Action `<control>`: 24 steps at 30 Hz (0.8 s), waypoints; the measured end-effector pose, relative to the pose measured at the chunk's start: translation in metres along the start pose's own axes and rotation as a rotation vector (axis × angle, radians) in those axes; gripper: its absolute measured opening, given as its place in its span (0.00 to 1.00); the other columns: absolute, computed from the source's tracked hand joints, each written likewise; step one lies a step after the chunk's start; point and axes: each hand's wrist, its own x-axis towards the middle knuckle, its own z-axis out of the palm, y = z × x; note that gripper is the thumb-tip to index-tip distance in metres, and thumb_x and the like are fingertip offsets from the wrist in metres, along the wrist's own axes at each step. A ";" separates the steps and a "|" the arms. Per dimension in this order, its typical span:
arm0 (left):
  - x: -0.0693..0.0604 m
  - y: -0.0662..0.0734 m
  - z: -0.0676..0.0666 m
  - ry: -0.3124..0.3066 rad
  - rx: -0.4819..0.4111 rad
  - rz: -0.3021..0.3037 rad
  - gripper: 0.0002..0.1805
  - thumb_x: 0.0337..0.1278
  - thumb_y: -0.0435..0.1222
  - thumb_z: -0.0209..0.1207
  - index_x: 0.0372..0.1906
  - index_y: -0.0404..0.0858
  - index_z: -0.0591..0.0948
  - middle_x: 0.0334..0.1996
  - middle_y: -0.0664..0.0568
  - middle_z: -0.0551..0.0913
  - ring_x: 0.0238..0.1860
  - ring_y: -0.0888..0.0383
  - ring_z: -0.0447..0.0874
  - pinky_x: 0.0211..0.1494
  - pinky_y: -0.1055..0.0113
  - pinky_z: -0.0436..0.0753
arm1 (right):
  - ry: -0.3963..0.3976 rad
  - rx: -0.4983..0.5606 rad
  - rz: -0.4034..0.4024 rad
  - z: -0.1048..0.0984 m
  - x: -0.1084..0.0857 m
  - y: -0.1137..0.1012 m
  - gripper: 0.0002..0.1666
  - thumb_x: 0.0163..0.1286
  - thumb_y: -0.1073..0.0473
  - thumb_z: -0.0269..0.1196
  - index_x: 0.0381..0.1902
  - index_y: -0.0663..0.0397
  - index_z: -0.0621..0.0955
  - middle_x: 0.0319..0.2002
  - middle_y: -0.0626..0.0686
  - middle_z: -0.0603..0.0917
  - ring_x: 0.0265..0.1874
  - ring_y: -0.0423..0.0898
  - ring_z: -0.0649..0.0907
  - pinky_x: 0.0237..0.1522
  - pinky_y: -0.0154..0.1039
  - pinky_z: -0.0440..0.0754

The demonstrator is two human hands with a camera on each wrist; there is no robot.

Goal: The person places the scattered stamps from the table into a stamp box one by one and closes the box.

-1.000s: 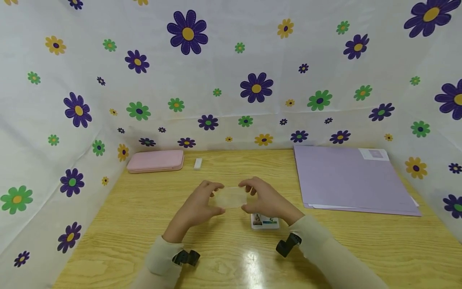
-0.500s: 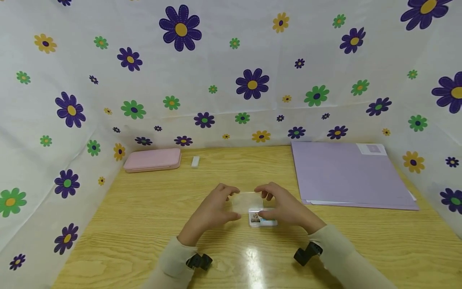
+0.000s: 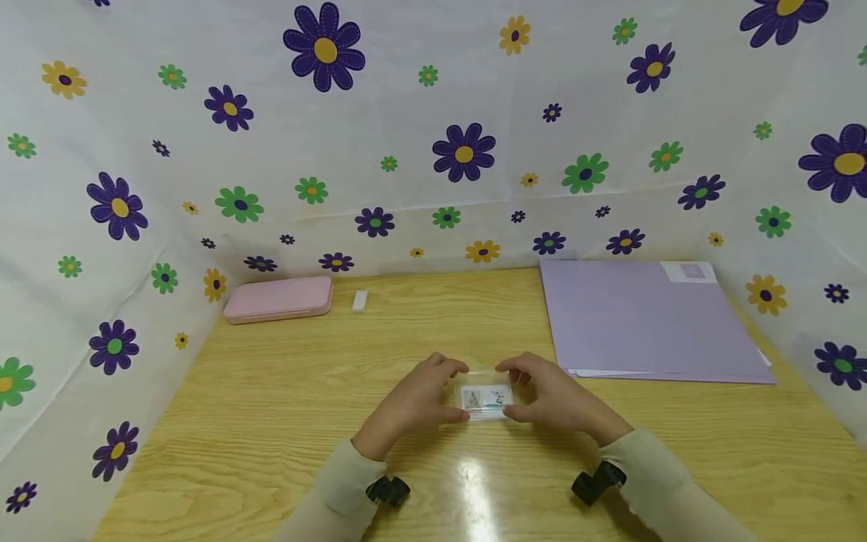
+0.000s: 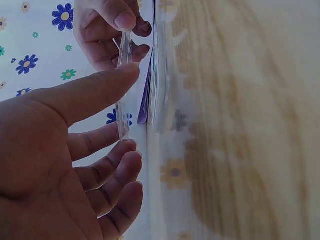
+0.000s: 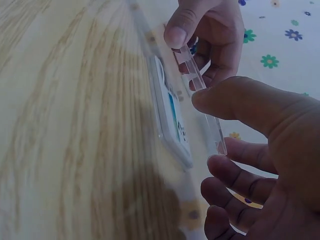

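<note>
A clear plastic lid (image 3: 482, 378) is held level between both hands in the head view. My left hand (image 3: 421, 399) pinches its left end, thumb at the near edge and fingers at the far edge. At the opposite end my right hand (image 3: 552, 395) pinches it the same way. Below lies a flat white case (image 5: 170, 117) with a small picture and printing on top, seen through the lid in the head view. A gap shows between lid and case in the right wrist view. Edge-on, the lid (image 4: 122, 120) also appears in the left wrist view.
A pink pencil case (image 3: 279, 299) and a white eraser-like block (image 3: 360, 301) lie at the back left of the wooden table (image 3: 271, 421). To the right is a purple folder (image 3: 650, 324) with papers under it. A flowered cloth (image 3: 406, 98) hangs behind.
Both hands have carried the clear lid to the right and slightly nearer, from left of the white case to right above it. The head view has shifted a little.
</note>
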 end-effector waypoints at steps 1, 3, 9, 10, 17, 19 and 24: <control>0.000 0.001 0.000 -0.006 0.002 -0.001 0.36 0.50 0.43 0.74 0.64 0.39 0.75 0.55 0.48 0.75 0.52 0.53 0.75 0.53 0.58 0.77 | -0.005 0.001 0.004 0.000 -0.001 0.001 0.36 0.56 0.56 0.76 0.61 0.56 0.76 0.44 0.47 0.77 0.44 0.47 0.75 0.49 0.49 0.74; 0.000 0.002 0.000 -0.016 0.008 -0.002 0.36 0.49 0.43 0.75 0.64 0.39 0.75 0.54 0.48 0.75 0.52 0.52 0.75 0.54 0.57 0.77 | -0.016 0.005 0.018 0.000 -0.002 0.001 0.36 0.55 0.55 0.76 0.61 0.56 0.77 0.44 0.47 0.77 0.44 0.47 0.75 0.49 0.49 0.74; 0.001 0.002 0.003 -0.032 0.033 -0.014 0.34 0.48 0.43 0.75 0.61 0.39 0.76 0.53 0.50 0.76 0.51 0.54 0.75 0.55 0.58 0.76 | -0.032 0.004 0.034 0.001 -0.003 0.002 0.35 0.55 0.55 0.76 0.60 0.56 0.77 0.43 0.47 0.77 0.43 0.47 0.75 0.48 0.46 0.74; 0.001 0.002 0.004 -0.034 0.038 -0.017 0.34 0.48 0.43 0.75 0.61 0.40 0.76 0.53 0.50 0.76 0.51 0.54 0.75 0.55 0.58 0.76 | -0.033 0.001 0.031 0.001 -0.003 0.002 0.35 0.55 0.55 0.76 0.59 0.56 0.78 0.42 0.47 0.77 0.42 0.47 0.75 0.47 0.46 0.75; 0.003 0.001 0.005 -0.050 0.060 -0.017 0.34 0.47 0.44 0.76 0.61 0.40 0.77 0.53 0.51 0.76 0.49 0.56 0.74 0.53 0.60 0.76 | -0.048 -0.017 0.009 -0.001 -0.003 0.002 0.34 0.56 0.54 0.76 0.58 0.58 0.78 0.42 0.48 0.77 0.42 0.47 0.75 0.48 0.47 0.75; 0.003 0.002 0.005 -0.057 0.064 -0.011 0.34 0.47 0.44 0.75 0.61 0.40 0.77 0.53 0.51 0.76 0.47 0.57 0.74 0.52 0.61 0.76 | -0.050 -0.019 0.021 -0.001 -0.003 0.002 0.33 0.56 0.55 0.76 0.58 0.57 0.78 0.42 0.47 0.77 0.42 0.46 0.75 0.48 0.47 0.74; 0.004 0.002 0.006 -0.071 0.094 0.001 0.34 0.48 0.45 0.75 0.60 0.40 0.77 0.51 0.51 0.76 0.44 0.58 0.73 0.51 0.63 0.76 | -0.066 -0.016 0.065 0.001 -0.004 0.003 0.33 0.55 0.54 0.77 0.58 0.54 0.78 0.42 0.46 0.77 0.42 0.46 0.74 0.49 0.46 0.73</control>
